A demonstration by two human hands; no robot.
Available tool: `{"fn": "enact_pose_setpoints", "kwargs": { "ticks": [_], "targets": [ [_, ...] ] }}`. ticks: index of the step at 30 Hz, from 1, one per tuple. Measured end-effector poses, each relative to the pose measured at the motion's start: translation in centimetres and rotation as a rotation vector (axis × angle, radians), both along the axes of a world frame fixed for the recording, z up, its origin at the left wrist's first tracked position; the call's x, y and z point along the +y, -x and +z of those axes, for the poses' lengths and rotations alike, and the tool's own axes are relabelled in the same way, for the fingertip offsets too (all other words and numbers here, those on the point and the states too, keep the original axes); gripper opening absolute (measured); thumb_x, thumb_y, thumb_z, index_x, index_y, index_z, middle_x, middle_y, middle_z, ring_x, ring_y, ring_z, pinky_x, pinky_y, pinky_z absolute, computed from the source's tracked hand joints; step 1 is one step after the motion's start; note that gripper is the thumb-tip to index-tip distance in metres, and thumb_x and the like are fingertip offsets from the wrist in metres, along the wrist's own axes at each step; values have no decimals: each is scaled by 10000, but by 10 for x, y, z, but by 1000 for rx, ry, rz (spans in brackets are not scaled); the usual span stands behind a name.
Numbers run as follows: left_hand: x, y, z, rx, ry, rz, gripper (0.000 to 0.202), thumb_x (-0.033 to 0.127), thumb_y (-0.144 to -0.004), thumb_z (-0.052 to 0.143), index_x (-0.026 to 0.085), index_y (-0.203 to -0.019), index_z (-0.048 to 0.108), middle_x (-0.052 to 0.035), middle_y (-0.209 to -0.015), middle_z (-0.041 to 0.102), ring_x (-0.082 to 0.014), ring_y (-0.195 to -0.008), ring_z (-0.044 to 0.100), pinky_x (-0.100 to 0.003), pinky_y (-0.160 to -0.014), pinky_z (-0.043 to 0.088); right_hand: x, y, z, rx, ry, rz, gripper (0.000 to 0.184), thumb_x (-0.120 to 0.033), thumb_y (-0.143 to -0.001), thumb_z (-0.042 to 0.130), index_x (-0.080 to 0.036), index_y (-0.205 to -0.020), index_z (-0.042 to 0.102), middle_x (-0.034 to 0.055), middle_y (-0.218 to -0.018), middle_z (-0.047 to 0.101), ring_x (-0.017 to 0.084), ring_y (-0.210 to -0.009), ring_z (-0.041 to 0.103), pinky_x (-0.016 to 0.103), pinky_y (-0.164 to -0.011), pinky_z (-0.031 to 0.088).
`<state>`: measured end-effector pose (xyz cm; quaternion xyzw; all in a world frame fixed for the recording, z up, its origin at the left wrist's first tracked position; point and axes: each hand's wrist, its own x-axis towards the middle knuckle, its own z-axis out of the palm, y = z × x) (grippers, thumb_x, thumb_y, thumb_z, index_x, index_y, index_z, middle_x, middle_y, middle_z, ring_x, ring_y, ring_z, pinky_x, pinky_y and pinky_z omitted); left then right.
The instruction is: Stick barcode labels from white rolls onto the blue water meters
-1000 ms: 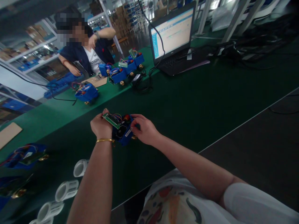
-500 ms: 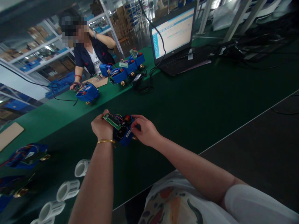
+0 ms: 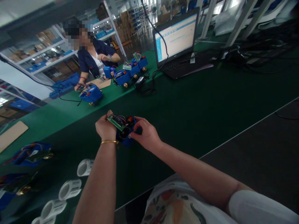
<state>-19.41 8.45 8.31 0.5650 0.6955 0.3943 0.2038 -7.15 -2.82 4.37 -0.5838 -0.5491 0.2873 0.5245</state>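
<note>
- Head view: left hand [image 3: 105, 127] is closed around the near-left side of a blue unit [image 3: 126, 137], thumb up against the green board [image 3: 116, 122] that stands tilted out of the unit's top.
- Right hand [image 3: 146, 134] is curled on the unit's right side, fingertips pinched at its front edge; I cannot tell whether they hold a small part there.
- The unit sits between the two hands, low over the green mat [image 3: 198, 105]; whether it touches the mat is not clear.
- Risk: the board hangs on thin coloured wires [image 3: 121, 118]. A pull from the left thumb could strain or tear a wire from its joint.
- Risk: the grip is on the sides only. If either hand loosens, the unit could tip toward the right hand and drop on the mat, board first.
- Risk: bare fingers on the board could smear or bend what is mounted on it.
- Risk: the red part [image 3: 130, 119] just beyond the right fingertips could be knocked if that hand shifts forward.
- Label rolls [image 3: 70, 189] lie near the left forearm; an elbow swing could roll them off the near edge.
- Beyond the hands, a co-worker [image 3: 93, 59] handles another unit [image 3: 91, 94], well apart, so no clash seems likely.
</note>
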Motion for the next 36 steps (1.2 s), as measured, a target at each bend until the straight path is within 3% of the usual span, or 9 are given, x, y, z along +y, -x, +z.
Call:
{"fn": "enact_pose_setpoints", "kwargs": {
  "ticks": [3,8,14,19,23,26,29,32,36],
  "targets": [
    [-1,0,0,11,-9,39,328,462,-731,525,165,-680,654,-6,-523,534,-134,-509,457,-253,-500,353,0,1,2,-38,-9,-7,315,-183,-675,770,-181,-835,498,65,-1241,457,250,-1098,478,408,-867,464],
    [-3,0,0,-9,-1,35,342,481,-722,536,165,-669,655,-11,-511,535,-137,-499,462,-263,-501,352,8,-7,-1,-35,56,-5,644,-254,-566,841,-206,-1058,429,38,-1094,534,254,-986,531,431,-799,486],
    [-10,5,-3,-117,-3,-37,443,564,-721,489,144,-692,628,-17,-543,572,-132,-487,491,-253,-484,370,14,-26,-4,41,-22,64,127,-121,-859,540,-194,-963,539,17,-968,574,167,-872,572,301,-713,500],
    [-20,6,-2,-156,-67,-116,465,577,-725,474,134,-627,573,14,-503,510,-117,-490,458,-233,-481,353,8,-8,6,-198,-367,42,202,-113,-750,682,-176,-904,569,19,-872,590,210,-836,539,344,-738,446],
    [-35,13,2,-165,-158,-165,377,516,-776,442,156,-740,548,14,-637,537,-118,-584,495,-220,-540,392,5,4,6,-174,-438,55,163,-30,-765,605,-182,-808,567,3,-775,584,188,-741,539,305,-654,442],
    [-60,26,5,-140,-229,-87,306,478,-802,432,184,-844,504,3,-762,533,-129,-675,505,-229,-598,401,1,4,5,-105,-452,92,150,-38,-792,551,-177,-847,559,16,-808,571,174,-734,542,278,-612,463],
    [-92,38,7,-68,-133,-50,399,521,-845,316,185,-691,464,19,-635,455,-124,-564,425,-236,-516,343,-5,2,4,-130,-461,148,119,-79,-826,515,-181,-874,553,27,-839,573,178,-746,548,281,-599,480],
    [-117,40,6,-30,14,-124,475,535,-866,227,184,-624,438,27,-585,414,-117,-530,379,-236,-491,305,-9,4,0,-201,-511,191,99,-112,-864,490,-175,-902,556,41,-858,580,187,-769,551,307,-628,483],
    [-126,37,3,22,35,-178,388,487,-842,366,178,-617,437,41,-600,389,-95,-514,350,-224,-476,268,-11,5,-4,-260,-565,210,108,-112,-882,485,-172,-928,562,45,-875,577,192,-797,545,330,-662,470]
  ]
}}
